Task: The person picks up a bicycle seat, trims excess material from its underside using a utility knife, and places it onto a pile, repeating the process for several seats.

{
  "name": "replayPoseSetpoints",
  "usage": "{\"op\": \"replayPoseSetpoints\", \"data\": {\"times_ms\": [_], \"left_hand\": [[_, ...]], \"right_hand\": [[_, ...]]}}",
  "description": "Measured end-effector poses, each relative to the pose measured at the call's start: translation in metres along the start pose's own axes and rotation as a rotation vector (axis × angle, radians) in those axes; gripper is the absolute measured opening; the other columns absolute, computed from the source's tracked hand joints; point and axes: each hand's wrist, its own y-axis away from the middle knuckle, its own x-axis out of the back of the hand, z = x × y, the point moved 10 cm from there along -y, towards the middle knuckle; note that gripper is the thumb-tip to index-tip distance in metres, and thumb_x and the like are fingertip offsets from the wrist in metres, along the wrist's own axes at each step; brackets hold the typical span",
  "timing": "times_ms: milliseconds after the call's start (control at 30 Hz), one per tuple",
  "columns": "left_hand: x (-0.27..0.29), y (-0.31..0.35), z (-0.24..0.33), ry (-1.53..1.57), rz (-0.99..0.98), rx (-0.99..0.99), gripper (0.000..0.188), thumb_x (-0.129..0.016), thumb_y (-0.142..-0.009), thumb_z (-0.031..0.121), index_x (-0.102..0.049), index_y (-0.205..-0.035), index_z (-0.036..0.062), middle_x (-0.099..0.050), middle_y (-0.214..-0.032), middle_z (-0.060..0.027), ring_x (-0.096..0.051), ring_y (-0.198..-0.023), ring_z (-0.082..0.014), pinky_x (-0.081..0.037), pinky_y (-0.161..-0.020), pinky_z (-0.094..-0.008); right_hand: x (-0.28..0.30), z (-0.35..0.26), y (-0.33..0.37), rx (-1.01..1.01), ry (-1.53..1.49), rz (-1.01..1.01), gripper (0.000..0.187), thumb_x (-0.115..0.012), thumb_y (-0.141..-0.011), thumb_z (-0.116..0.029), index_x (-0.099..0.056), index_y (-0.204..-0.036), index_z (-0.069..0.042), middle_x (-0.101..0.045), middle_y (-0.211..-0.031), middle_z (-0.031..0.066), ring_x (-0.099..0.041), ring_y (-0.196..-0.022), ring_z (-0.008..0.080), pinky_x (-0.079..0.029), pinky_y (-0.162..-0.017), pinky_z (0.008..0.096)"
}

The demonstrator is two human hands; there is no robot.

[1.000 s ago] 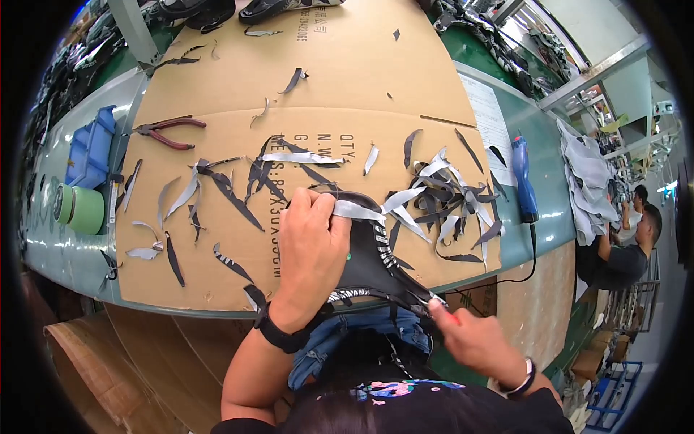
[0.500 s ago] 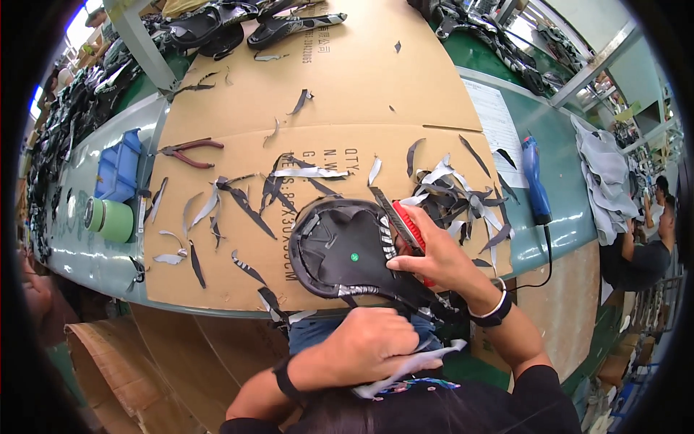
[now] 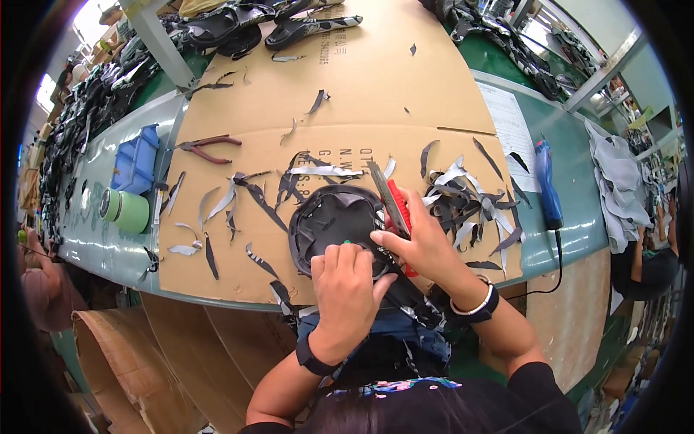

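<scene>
Cardboard point(image 3: 376, 94) lay beneath a black shell point(image 3: 329, 217); left fingers point(image 3: 344, 262) bunched over its near side, grip unclear; right fingers point(image 3: 421, 219) clasped a red knife point(image 3: 398, 207).

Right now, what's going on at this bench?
A person holds a red utility knife in the right hand, blade pointing away from them. The left hand is over the near part of a black saddle-shaped piece, hollow side up; its exact grip is hidden. Dark and grey strips litter the cardboard sheet, heaped on the right. Red-handled pliers lie to the left, a blue corded tool to the right.
</scene>
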Motion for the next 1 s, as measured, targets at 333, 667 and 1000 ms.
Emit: {"op": "replayPoseSetpoints", "data": {"times_ms": [333,667,1000], "left_hand": [[0.000,-0.001,-0.031,-0.002,0.178,0.085,0.016,-0.071,-0.069,0.007,-0.057,-0.077,0.0058,-0.055,-0.080,-0.0087,-0.053,-0.080,-0.0267,-0.040,-0.067,-0.0370],[0.042,0.073,-0.058,0.201,0.156,0.218,0.023,-0.067,-0.089,0.014,-0.057,-0.073,0.0004,-0.055,-0.065,-0.0045,-0.049,-0.059,-0.0097,-0.038,-0.052,-0.0274],[-0.102,0.102,-0.003,1.254,-0.646,0.898,0.041,-0.062,-0.093,0.022,-0.044,-0.120,-0.0045,-0.061,-0.104,-0.0128,-0.061,-0.092,-0.0155,-0.053,-0.075,-0.0266]], "right_hand": [[-0.001,0.013,0.020,0.061,-0.122,-0.095,0.068,-0.077,-0.077,-0.013,-0.039,-0.132,-0.003,-0.065,-0.095,0.0108,-0.063,-0.084,0.0155,-0.051,-0.072,0.0318],[-0.021,-0.051,0.061,0.725,0.558,-0.039,0.039,-0.066,-0.076,-0.005,-0.052,-0.113,-0.003,-0.061,-0.102,0.0121,-0.059,-0.084,0.0302,-0.052,-0.068,0.0356],[-0.022,-0.056,0.044,0.622,0.472,-0.100,0.034,-0.067,-0.081,-0.007,-0.051,-0.110,0.001,-0.061,-0.093,0.0157,-0.062,-0.082,0.0310,-0.051,-0.068,0.0368]]}}
